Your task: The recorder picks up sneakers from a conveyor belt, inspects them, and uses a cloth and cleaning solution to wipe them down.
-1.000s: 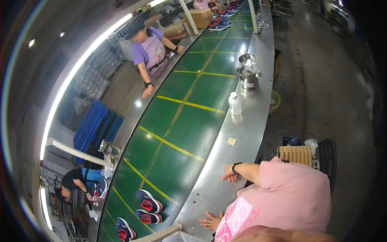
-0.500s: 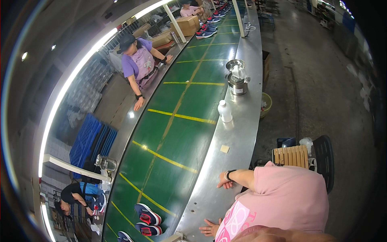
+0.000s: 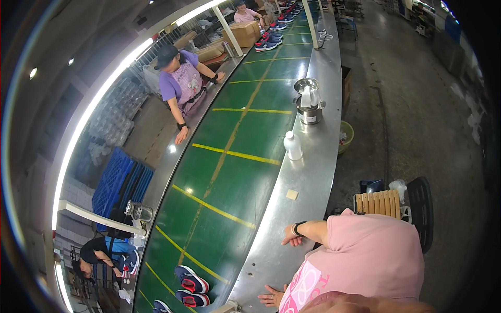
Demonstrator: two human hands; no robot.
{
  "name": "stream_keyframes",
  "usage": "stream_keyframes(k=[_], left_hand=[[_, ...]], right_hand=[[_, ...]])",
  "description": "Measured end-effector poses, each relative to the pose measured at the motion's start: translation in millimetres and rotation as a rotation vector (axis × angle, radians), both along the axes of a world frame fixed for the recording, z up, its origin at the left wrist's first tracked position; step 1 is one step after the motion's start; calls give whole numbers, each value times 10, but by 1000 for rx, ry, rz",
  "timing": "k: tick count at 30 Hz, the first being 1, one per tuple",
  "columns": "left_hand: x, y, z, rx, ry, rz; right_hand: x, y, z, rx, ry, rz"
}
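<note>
Head | left grip [image 3: 271, 297] spread, empty; shoes [image 3: 191, 280] ahead | right grip [image 3: 293, 236] loosely curled, empty

In the lower middle of the frame, the right forearm [image 3: 315, 232] reaches out leftward, with the elbow bent, and its right hand [image 3: 293, 238] points to the left, the fingers drooping and loosely bent. Lower, near the bottom edge, the left hand [image 3: 272, 297] lies palm down, fingers spread apart and pointing left; its forearm is mostly hidden.
</note>
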State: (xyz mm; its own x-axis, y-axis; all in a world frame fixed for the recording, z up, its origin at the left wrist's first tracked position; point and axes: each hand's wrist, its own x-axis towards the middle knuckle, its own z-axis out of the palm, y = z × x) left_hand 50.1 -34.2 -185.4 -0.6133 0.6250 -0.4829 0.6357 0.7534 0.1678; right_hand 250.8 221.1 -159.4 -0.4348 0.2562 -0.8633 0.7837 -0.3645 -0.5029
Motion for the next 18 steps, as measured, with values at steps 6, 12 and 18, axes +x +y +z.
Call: stream_keyframes(k=[6, 12, 18], left_hand=[[-57, 50, 34, 12, -27, 5], [-63, -43, 65, 9, -59, 29], [-267, -155, 172, -17, -59, 32]], right_hand=[[-19, 1, -39, -15, 9, 19], [-25, -8, -95, -23, 20, 2], [-12, -35, -175, -13, 6, 3]])
